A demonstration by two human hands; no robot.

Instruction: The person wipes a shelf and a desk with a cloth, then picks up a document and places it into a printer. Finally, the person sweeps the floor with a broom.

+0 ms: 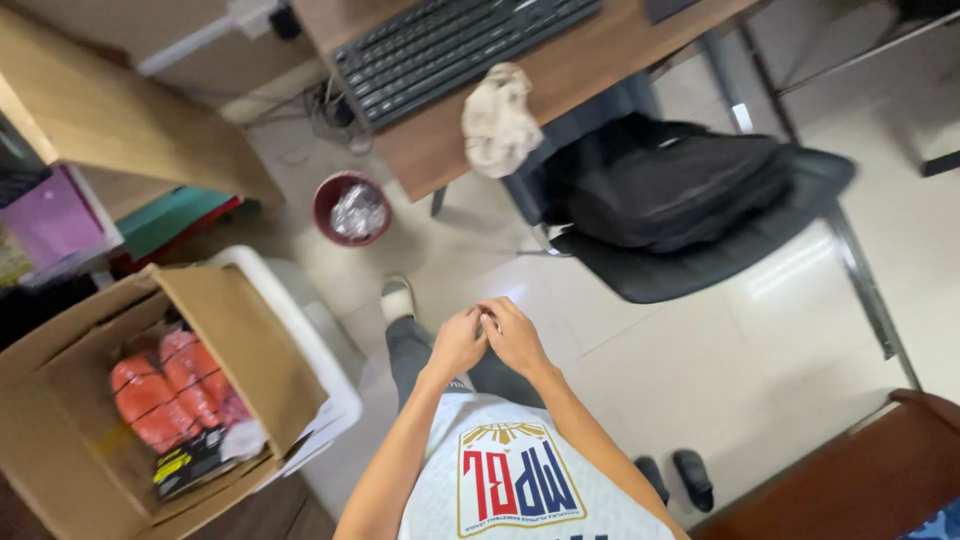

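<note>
Hands meet in the middle of the view, above the person's lap: the left hand (457,343) and the right hand (515,335) touch at the fingertips, fingers curled inward toward each other. Whether anything small is pinched between them cannot be told; nothing shows in either grip. Below them lies a white shirt (520,470) with a printed badge, and beyond the left hand a dark trouser leg ends in a pale shoe (397,297) on the tiled floor (800,340). To the person's left an open cardboard box (225,340) rests against a white plastic stool (320,350); inside it lie orange netted bundles (170,395). Farther out, a red bin (352,207) lined with crinkled plastic stands on the floor near the corner of a wooden tabletop (590,60). That tabletop carries a black keyboard (455,45) and a crumpled pale cloth (498,120) hanging over its edge. Just beside it, a black chair (720,265) holds a black backpack (680,185). A pair of dark slippers (680,478) sits on the floor at the person's right.
</note>
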